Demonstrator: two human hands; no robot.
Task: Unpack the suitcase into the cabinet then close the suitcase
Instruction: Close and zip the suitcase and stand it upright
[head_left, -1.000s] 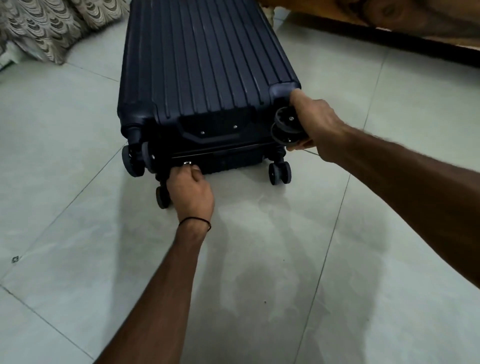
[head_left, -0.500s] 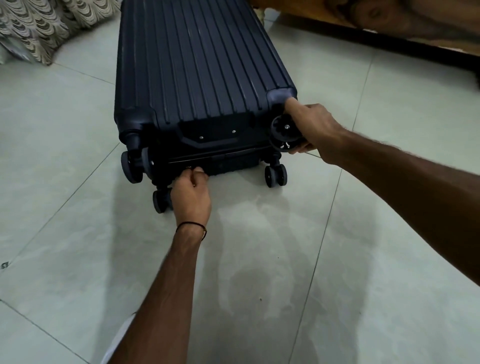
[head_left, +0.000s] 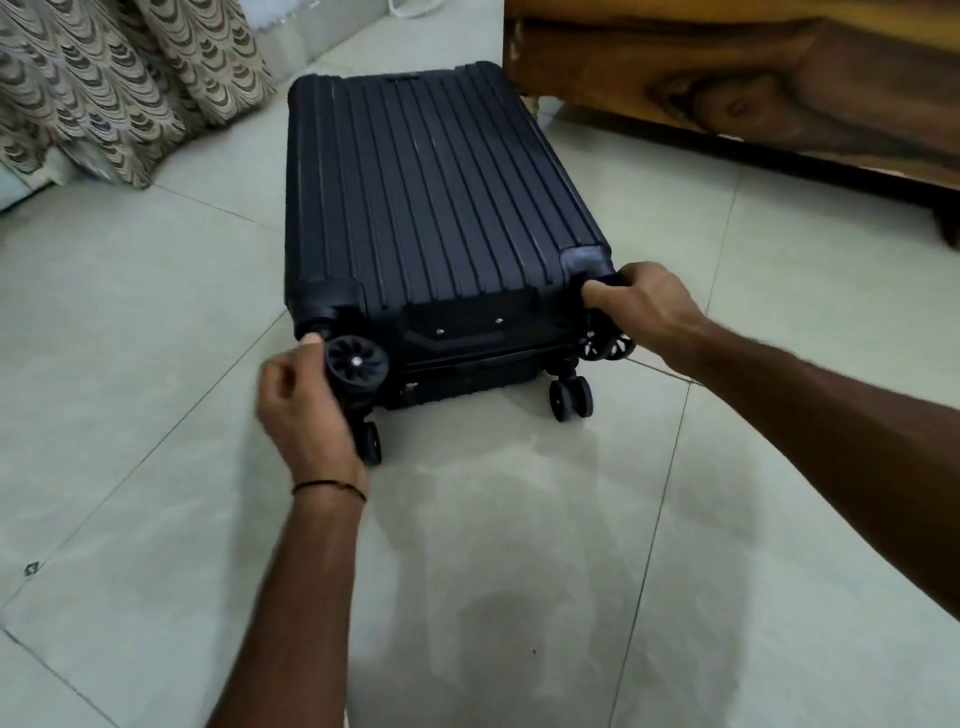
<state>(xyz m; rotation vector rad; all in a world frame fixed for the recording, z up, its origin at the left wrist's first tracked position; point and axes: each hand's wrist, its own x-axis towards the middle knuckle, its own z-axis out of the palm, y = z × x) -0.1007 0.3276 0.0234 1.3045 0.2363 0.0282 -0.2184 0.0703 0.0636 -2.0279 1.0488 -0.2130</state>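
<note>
- Suitcase (head_left: 441, 208) lies closed, flat on the floor (head_left: 519, 571), wheels nearest.
- Left hand (head_left: 306, 408) curls round its near-left wheel (head_left: 357, 361); right hand (head_left: 647, 306) grips its near-right corner (head_left: 587, 260).
- A swivelling wheel could slip either grip.
- Its far corner could scrape the wooden furniture (head_left: 727, 78).

Pale tiled floor (head_left: 779, 467) — patterned curtains (head_left: 104, 93) far left, dark wooden furniture (head_left: 753, 78) far right
</note>
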